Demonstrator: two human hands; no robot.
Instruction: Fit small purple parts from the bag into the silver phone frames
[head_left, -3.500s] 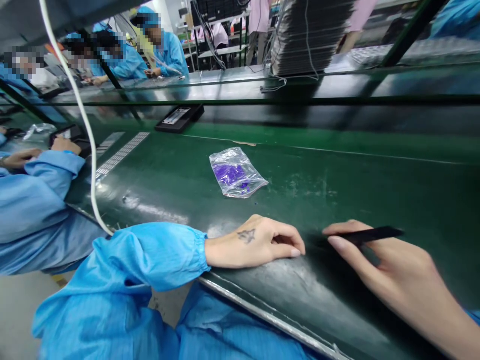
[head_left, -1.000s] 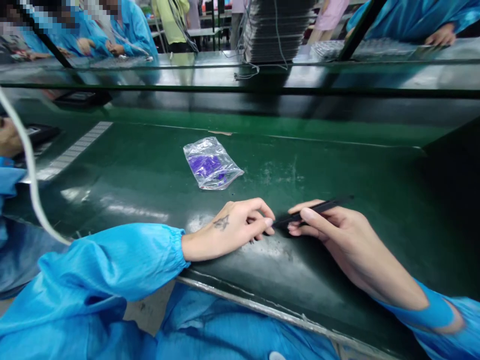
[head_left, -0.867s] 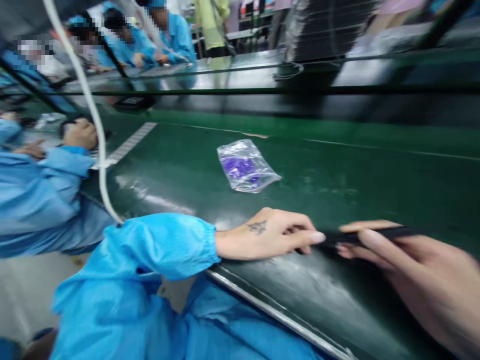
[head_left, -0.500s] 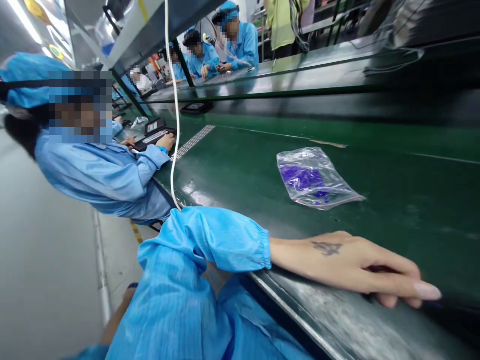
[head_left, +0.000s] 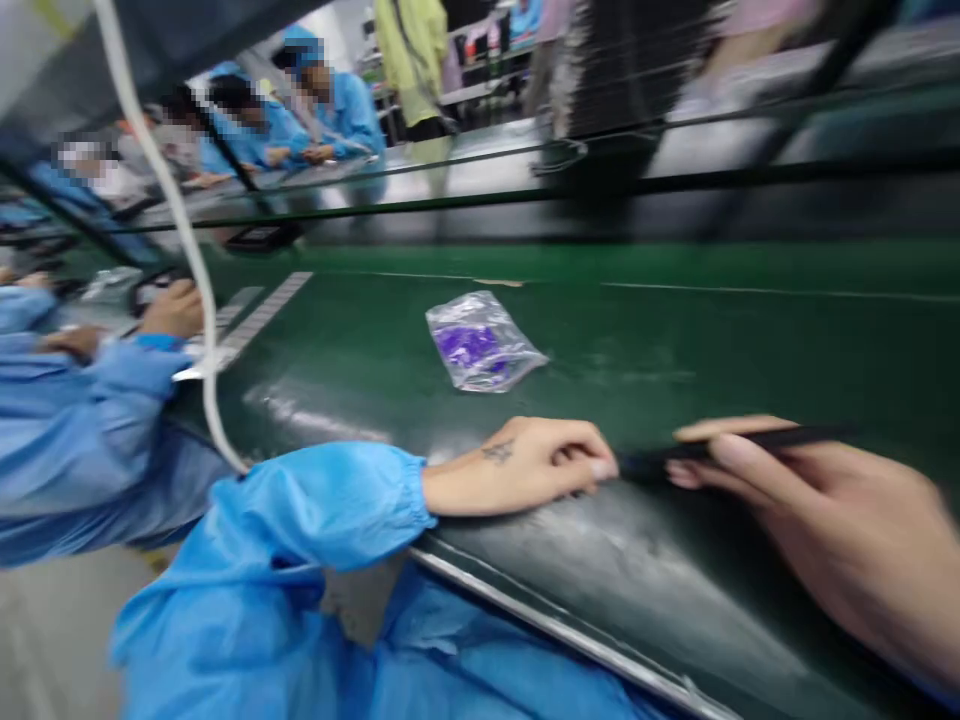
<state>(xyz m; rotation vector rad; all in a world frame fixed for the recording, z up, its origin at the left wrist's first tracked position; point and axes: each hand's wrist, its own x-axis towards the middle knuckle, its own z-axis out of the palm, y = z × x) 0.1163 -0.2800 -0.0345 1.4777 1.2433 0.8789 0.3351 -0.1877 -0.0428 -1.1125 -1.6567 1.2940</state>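
Your right hand (head_left: 832, 510) is closed in a pinch around a slim black tool (head_left: 795, 437), thumb on the near side and forefinger along the far side; the shaft slants back over the hand, and its front end points toward your other hand. Your left hand (head_left: 525, 460) lies low at the near edge of the tabletop (head_left: 750, 340), its fingers curled in and the thumb drawn close to the forefinger. The tool's dark front end is near those fingertips, but blur keeps you from telling whether they touch it or pinch anything small. Beyond your left hand, a clear plastic bag (head_left: 517, 365) with purple pieces (head_left: 469, 347) inside lies flat, apart from both hands.
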